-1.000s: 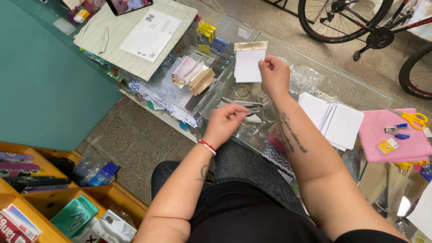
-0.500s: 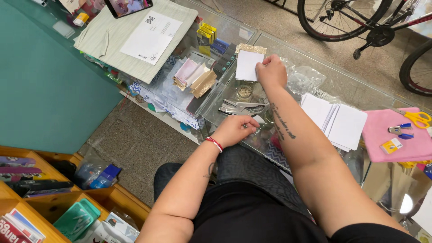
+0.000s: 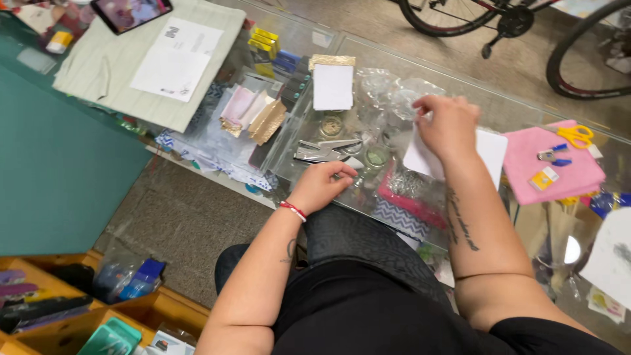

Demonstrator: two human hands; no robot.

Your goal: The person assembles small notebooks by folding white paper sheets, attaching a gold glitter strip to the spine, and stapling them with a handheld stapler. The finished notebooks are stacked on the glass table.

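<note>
While the left hand [image 3: 325,183] rests loosely curled on the clear glass surface [image 3: 368,52], holding nothing and just beside a silver metal hole punch [image 3: 323,150], the right hand [image 3: 449,125] is closed in a pinch on a small white paper card [image 3: 420,154] — near a stack of white paper sheets [image 3: 493,148]. Farther back lies 1 white square card with a gold edge [image 3: 332,85]; to the right, yellow-handled scissors [image 3: 576,135] sit on a pink cloth [image 3: 559,164].

A dark tablet screen [image 3: 131,11] glowing pink lies at the far corner of my pale green cutting mat [image 3: 98,79]; small yellow boxes [image 3: 263,41] sit just beside the mat's right edge.
</note>
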